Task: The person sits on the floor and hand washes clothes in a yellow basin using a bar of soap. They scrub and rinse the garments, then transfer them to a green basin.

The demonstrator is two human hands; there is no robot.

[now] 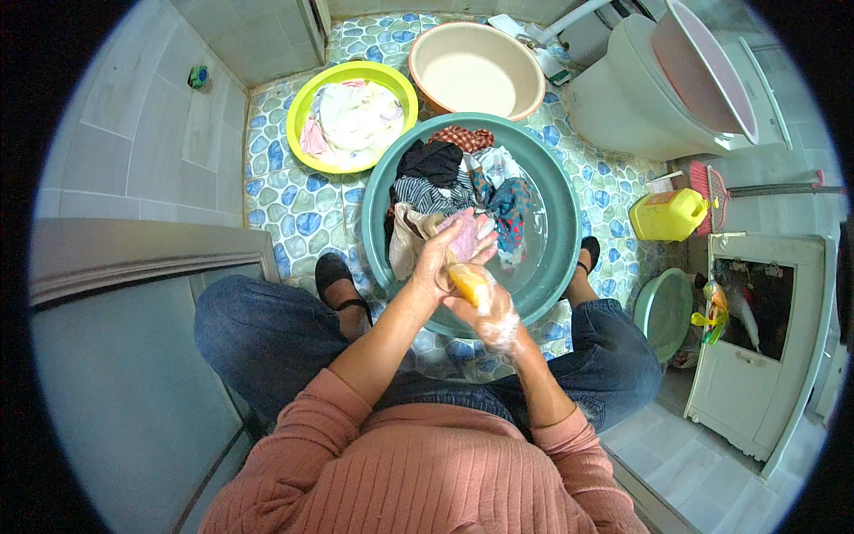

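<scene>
A large teal basin (562, 178) of wet laundry stands between my feet. Above its near half, my left hand (432, 262) is turned palm up with a small pink cloth (461, 238) held in it. Close below, my right hand (491, 313) grips a yellow bar of soap (469, 285), and white suds cover its fingers and wrist. Past the hands, the basin holds a black garment (430, 163), a striped one (429, 193), a beige one (409, 233) and a blue dotted one (510, 206). Shallow water shows at the basin's right side.
A lime-green basin (298, 116) with pale clothes stands at the far left, beside a cream basin (476, 67) with a red rim. To the right are a yellow jug (667, 215), a pink brush (709, 191), a green basin (642, 307) and a white cabinet (743, 383).
</scene>
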